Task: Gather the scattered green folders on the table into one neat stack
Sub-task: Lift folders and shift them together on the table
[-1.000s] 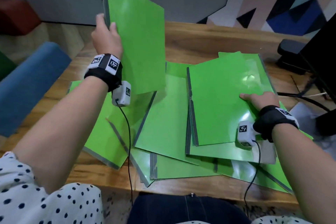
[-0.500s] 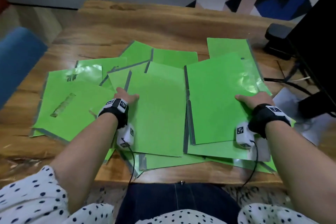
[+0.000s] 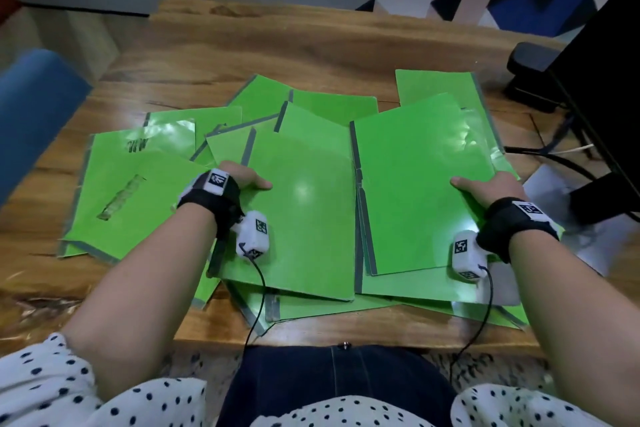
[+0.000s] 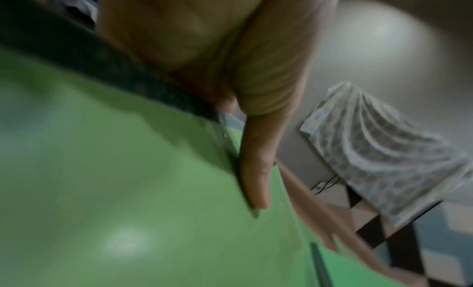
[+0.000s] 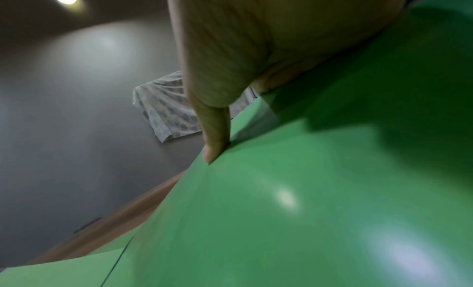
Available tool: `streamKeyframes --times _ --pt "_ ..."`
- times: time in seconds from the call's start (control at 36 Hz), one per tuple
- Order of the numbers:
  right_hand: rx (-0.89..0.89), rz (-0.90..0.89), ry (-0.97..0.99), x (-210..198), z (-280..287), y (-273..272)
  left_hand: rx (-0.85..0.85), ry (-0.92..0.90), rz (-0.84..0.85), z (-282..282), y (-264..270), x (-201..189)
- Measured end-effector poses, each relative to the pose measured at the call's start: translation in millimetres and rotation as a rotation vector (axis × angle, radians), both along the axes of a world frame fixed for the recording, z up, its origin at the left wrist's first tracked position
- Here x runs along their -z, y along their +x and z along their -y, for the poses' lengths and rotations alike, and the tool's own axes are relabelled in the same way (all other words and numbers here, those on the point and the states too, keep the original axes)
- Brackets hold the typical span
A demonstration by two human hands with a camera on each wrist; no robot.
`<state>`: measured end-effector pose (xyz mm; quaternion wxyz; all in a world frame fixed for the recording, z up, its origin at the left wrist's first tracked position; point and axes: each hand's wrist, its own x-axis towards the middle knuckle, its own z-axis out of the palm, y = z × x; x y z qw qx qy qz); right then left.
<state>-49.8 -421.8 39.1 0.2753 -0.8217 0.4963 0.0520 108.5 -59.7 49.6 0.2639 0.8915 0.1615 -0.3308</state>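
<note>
- Our left hand (image 3: 244, 178), which held one green folder upright in the air a second ago, now grips the left edge of the centre folder (image 3: 304, 211) lying flat on the pile, thumb on top.
- Our right hand (image 3: 491, 189) stays clamped on the right edge of the right-hand folder (image 3: 415, 191), thumb over the cover.
- We judge both top folders ready to be slid together; the stack is not yet formed.
- We count about ten overlapping green folders (image 3: 131, 191) spread across the table (image 3: 311, 55); buried ones make the total uncertain. Two hands, one table.
</note>
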Motion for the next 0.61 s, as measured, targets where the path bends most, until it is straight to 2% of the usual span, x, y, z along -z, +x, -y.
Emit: streamKeyframes --times 0.08,0.17,0.33,0.44,0.53,0.61 --pt "0.019 0.063 -0.001 -1 -2 0 0.156 0.098 0.059 2 11 -24" --pt "0.051 0.109 0.017 1 -10 3 0.217 0.078 0.129 10 18 -48" --pt "0.050 0.112 0.095 6 -33 9 0.332 0.168 0.432 32 23 -95" --pt "0.030 0.102 0.144 14 -47 10 0.474 0.349 0.708 50 18 -126" --pt "0.018 0.106 0.169 19 -60 11 0.543 0.462 0.815 67 12 -148" --pt "-0.011 0.088 0.189 27 -69 16 0.536 0.453 0.874 77 12 -160"
